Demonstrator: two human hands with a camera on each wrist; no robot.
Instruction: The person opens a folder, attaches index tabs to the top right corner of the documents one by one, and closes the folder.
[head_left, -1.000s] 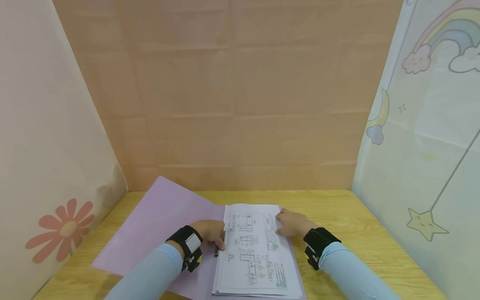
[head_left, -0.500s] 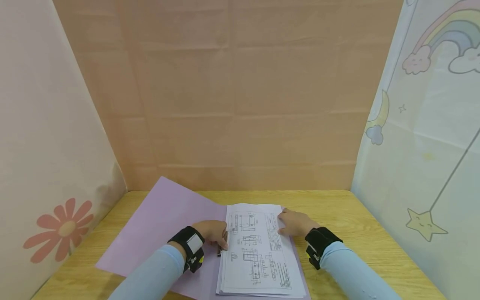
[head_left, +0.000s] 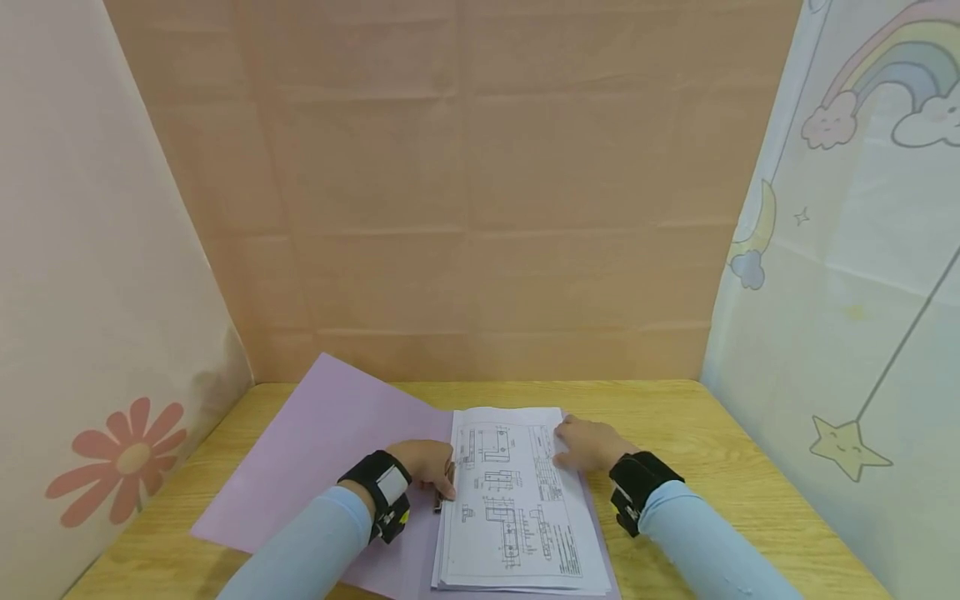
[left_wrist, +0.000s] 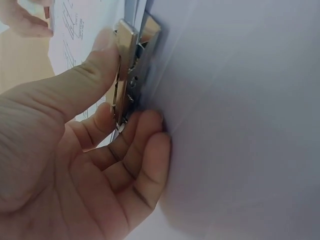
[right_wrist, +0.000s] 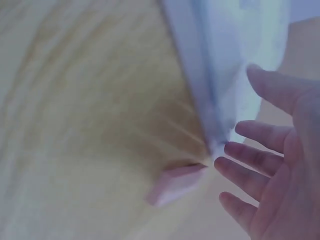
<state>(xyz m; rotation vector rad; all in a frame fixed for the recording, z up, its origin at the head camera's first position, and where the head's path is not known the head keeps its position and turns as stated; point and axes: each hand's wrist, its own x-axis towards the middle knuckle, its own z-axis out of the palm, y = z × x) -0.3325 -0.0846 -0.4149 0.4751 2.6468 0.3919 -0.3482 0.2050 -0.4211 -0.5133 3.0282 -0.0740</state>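
Observation:
A lilac folder (head_left: 330, 442) lies spread on the table, its cover turned to the left. On its right half rests a stack of white sheets (head_left: 555, 492), the top one printed with technical drawings. At the stack's left edge my left hand (head_left: 422, 461) grips a shiny metal folder clip (left_wrist: 125, 75); in the left wrist view the thumb lies over its lever and the fingers curl in below. My right hand (head_left: 591, 445) rests at the upper right edge of the sheets, thumb over the paper, its fingers (right_wrist: 255, 160) loosely extended along the side.
The wood-grain table (head_left: 712, 500) runs back to a brown papered wall (head_left: 480, 208). Pale printed side walls stand close on the left (head_left: 97, 275) and right (head_left: 847, 333). A small pinkish piece (right_wrist: 177, 185) shows by the folder edge in the right wrist view.
The sheets, folder and left hand shifted slightly right in the head view early on. Since half a second ago both hands have stayed nearly still, the left on the clip.

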